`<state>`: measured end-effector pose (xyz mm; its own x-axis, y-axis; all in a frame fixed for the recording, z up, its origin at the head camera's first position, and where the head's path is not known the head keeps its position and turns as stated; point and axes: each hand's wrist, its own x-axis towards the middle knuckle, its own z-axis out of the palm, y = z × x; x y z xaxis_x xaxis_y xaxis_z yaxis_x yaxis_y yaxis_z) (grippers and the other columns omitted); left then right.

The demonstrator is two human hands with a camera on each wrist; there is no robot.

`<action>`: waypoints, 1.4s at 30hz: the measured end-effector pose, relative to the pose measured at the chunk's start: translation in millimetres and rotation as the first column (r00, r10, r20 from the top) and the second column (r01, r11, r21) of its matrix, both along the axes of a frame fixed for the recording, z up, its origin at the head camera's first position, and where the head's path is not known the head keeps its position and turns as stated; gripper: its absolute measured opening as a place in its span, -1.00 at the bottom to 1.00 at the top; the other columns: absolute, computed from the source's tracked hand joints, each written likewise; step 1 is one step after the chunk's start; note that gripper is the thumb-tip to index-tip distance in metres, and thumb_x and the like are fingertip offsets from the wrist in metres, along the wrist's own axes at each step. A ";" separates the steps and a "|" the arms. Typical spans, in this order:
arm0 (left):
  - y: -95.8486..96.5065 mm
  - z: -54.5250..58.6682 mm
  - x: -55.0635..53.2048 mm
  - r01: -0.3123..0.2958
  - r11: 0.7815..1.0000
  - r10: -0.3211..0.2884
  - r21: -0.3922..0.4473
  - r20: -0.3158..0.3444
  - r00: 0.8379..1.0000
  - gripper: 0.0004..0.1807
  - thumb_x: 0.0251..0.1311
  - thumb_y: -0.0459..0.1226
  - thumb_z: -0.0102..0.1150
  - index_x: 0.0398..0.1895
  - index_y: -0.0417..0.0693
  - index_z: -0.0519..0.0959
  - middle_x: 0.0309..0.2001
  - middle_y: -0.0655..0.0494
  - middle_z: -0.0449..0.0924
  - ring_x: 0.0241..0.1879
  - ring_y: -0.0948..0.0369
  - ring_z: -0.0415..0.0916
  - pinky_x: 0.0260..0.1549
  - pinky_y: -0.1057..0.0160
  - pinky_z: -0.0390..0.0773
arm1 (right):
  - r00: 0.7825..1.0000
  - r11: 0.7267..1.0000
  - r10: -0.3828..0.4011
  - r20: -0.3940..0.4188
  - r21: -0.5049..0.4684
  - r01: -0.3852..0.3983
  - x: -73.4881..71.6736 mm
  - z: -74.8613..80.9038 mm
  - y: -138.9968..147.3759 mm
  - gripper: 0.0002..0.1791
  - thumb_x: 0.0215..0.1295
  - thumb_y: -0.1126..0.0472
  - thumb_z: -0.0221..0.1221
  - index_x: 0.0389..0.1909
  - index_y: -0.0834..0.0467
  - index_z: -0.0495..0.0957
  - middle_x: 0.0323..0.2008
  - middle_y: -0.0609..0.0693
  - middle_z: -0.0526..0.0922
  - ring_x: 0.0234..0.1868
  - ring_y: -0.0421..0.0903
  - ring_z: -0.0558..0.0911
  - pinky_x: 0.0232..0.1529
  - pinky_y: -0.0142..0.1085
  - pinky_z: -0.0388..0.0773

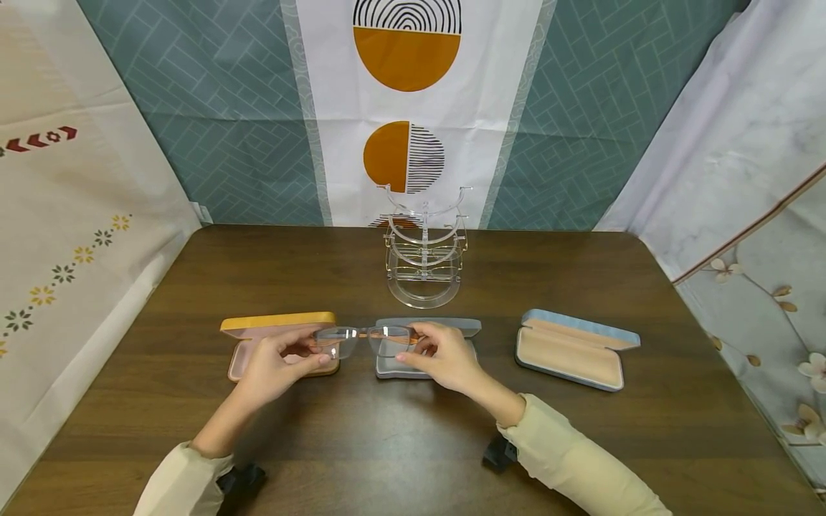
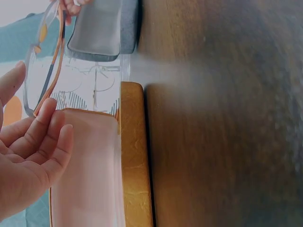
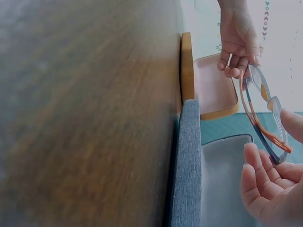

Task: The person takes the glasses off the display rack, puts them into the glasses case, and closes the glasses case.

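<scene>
A pair of eyeglasses (image 1: 390, 342) with a clear frame is held level over the cases, one end in each hand. In the right wrist view, its orange and dark blue temples (image 3: 255, 120) lie folded behind the lenses. My left hand (image 1: 274, 369) pinches the left end between thumb and fingers, above the open yellow case (image 1: 284, 321) with pink lining. At the other end my right hand (image 1: 452, 358) pinches the hinge corner over the open grey case (image 1: 464, 326). The left wrist view shows the left fingertips (image 2: 45, 106) at the frame's end.
A clear tiered display stand (image 1: 424, 294) bearing thin gold-trimmed frames stands at the back middle. To the right lies an open blue case (image 1: 571, 355) with beige lining. Patterned cloth hangs behind and beside the wooden table (image 1: 387, 444).
</scene>
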<state>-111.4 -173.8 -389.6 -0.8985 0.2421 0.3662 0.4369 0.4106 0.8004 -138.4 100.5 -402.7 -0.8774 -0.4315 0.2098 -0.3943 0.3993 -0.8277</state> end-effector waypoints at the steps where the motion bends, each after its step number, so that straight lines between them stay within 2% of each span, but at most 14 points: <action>1: 0.2 1.7 1.2 -0.007 1.000 0.007 -0.002 -0.007 1.000 -0.53 -0.20 -0.61 0.32 -0.09 -0.53 0.48 -0.45 -0.13 0.56 -0.43 0.38 0.48 -0.45 0.48 0.52 | 1.000 1.000 0.003 -0.003 -0.003 -0.003 -0.3 0.4 -1.0 -0.56 0.05 0.16 0.31 -0.09 0.33 0.52 -0.34 0.09 0.61 -0.47 -0.20 0.57 -0.55 -0.41 0.44; 3: -0.7 2.3 2.2 -0.018 1.000 0.018 -0.001 -0.013 1.000 -0.53 -0.21 -0.62 0.31 -0.10 -0.55 0.48 -0.44 -0.15 0.56 -0.43 0.38 0.48 -0.45 0.50 0.51 | 1.000 1.000 0.006 -0.009 -0.002 -0.006 -0.7 1.7 -2.8 -0.57 0.04 0.16 0.32 -0.10 0.33 0.53 -0.38 0.06 0.61 -0.49 -0.21 0.56 -0.56 -0.42 0.44; 6: -4.8 -3.0 0.7 -0.027 1.000 0.027 0.000 -0.017 0.999 -0.52 -0.20 -0.60 0.32 -0.08 -0.52 0.48 -0.43 -0.10 0.57 -0.41 0.39 0.49 -0.45 0.49 0.51 | 1.000 1.000 0.004 -0.011 0.000 -0.004 -1.2 3.0 -4.6 -0.58 0.03 0.17 0.33 -0.12 0.32 0.54 -0.45 0.02 0.60 -0.52 -0.22 0.54 -0.57 -0.43 0.42; 9: -9.2 -8.6 -1.4 -0.028 1.000 0.028 0.005 -0.012 1.000 -0.50 -0.18 -0.56 0.33 -0.05 -0.47 0.49 -0.42 -0.04 0.58 -0.39 0.41 0.49 -0.44 0.47 0.52 | 1.000 1.000 0.003 -0.010 0.005 -0.003 -1.7 3.3 -6.0 -0.59 0.02 0.17 0.33 -0.14 0.31 0.54 -0.47 -0.01 0.60 -0.52 -0.24 0.54 -0.57 -0.43 0.41; 12: -10.8 -8.3 -0.4 -0.029 0.999 0.029 0.013 -0.010 1.000 -0.49 -0.19 -0.56 0.34 -0.04 -0.46 0.49 -0.42 -0.05 0.58 -0.39 0.39 0.49 -0.44 0.45 0.53 | 1.000 1.000 0.006 -0.009 0.006 -0.006 -2.2 3.3 -7.9 -0.60 0.01 0.16 0.34 -0.16 0.31 0.55 -0.46 0.01 0.60 -0.50 -0.24 0.55 -0.56 -0.43 0.42; 20: -2.9 19.2 14.7 -0.086 0.995 0.084 -0.052 -0.039 0.996 -0.47 -0.32 -0.61 0.38 -0.11 -0.47 0.51 -0.50 -0.11 0.56 -0.47 0.12 0.52 -0.45 0.32 0.57 | 0.999 0.999 0.037 -0.024 0.013 -0.037 -3.5 1.6 -14.0 -0.61 0.01 0.18 0.34 -0.16 0.30 0.55 -0.44 0.03 0.60 -0.51 -0.25 0.54 -0.58 -0.44 0.40; 27: -23.2 -12.8 5.0 -0.070 0.998 0.070 0.001 -0.027 0.997 -0.46 -0.27 -0.56 0.39 -0.07 -0.40 0.51 -0.45 -0.02 0.59 -0.43 0.24 0.52 -0.42 0.39 0.55 | 0.999 0.999 0.049 -0.014 0.010 -0.049 -2.6 2.6 -20.9 -0.56 0.05 0.21 0.31 -0.05 0.32 0.51 -0.33 0.08 0.61 -0.48 -0.24 0.58 -0.51 -0.44 0.45; 31: -27.0 -13.6 6.9 -0.089 0.996 0.089 -0.013 0.002 0.996 -0.50 -0.23 -0.52 0.39 -0.08 -0.39 0.52 -0.44 0.00 0.58 -0.42 0.27 0.51 -0.40 0.42 0.54 | 0.998 0.998 0.063 0.005 0.004 -0.063 -2.5 3.9 -23.1 -0.50 0.08 0.21 0.28 0.04 0.32 0.46 -0.25 0.12 0.61 -0.42 -0.20 0.61 -0.41 -0.44 0.49; 35: -30.7 -15.2 8.3 -0.108 0.993 0.109 -0.041 0.028 0.994 -0.52 -0.19 -0.48 0.39 -0.09 -0.39 0.52 -0.43 0.01 0.57 -0.41 0.27 0.51 -0.39 0.40 0.55 | 0.997 0.997 0.071 0.026 -0.004 -0.071 -3.0 4.4 -24.7 -0.53 0.09 0.23 0.27 0.04 0.30 0.46 -0.23 0.11 0.61 -0.40 -0.19 0.61 -0.37 -0.43 0.50; 42: -41.0 -16.6 10.8 -0.118 0.990 0.121 -0.077 0.034 0.992 -0.52 -0.18 -0.47 0.39 -0.07 -0.39 0.51 -0.41 0.00 0.58 -0.41 0.29 0.53 -0.37 0.39 0.54 | 0.992 0.992 0.107 0.065 -0.074 -0.102 -5.1 1.7 -32.4 -0.65 0.11 0.34 0.21 -0.04 0.34 0.51 -0.34 0.10 0.64 -0.45 -0.17 0.60 -0.48 -0.42 0.50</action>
<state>-100.7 -214.8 -406.2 -0.9356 0.1573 0.3160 0.3507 0.5172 0.7807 -143.5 68.1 -401.0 -0.8415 -0.5080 0.1836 -0.3718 0.2983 -0.8791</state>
